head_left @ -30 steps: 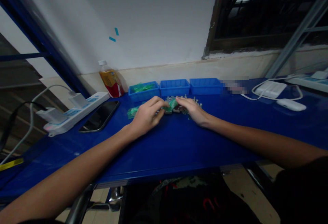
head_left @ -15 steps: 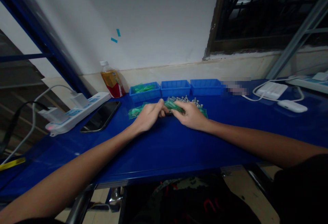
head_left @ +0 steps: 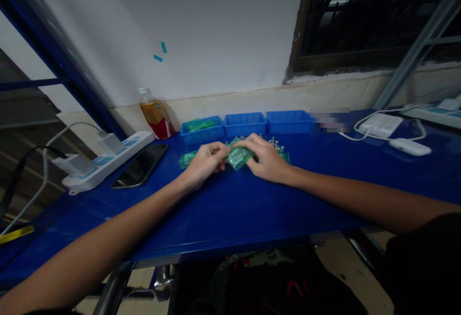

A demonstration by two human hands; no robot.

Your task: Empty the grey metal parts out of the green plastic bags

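Observation:
A small green plastic bag (head_left: 237, 157) with metal screws showing through it is between my hands, just above the blue table. My left hand (head_left: 208, 161) pinches its left edge between thumb and fingers. On the other side my right hand (head_left: 264, 158) grips the bag, fingers over its top and thumb below. Behind my right hand lie loose metal screws (head_left: 275, 144), partly covered by it. Another green bag (head_left: 186, 160) pokes out to the left of my left hand, and green plastic (head_left: 285, 157) shows beside my right hand.
Three blue bins stand along the wall: the left bin (head_left: 202, 136) holds green bags (head_left: 198, 124), then the middle bin (head_left: 245, 125) and right bin (head_left: 289, 122). At left are a drink bottle (head_left: 157, 115), phone (head_left: 141, 165) and power strip (head_left: 108, 162). White chargers (head_left: 381, 126) with cables lie right.
The green bag, bunched up and mostly covered by my fingers before, now lies flatter and shows its screws. My right fingers have shifted over its top.

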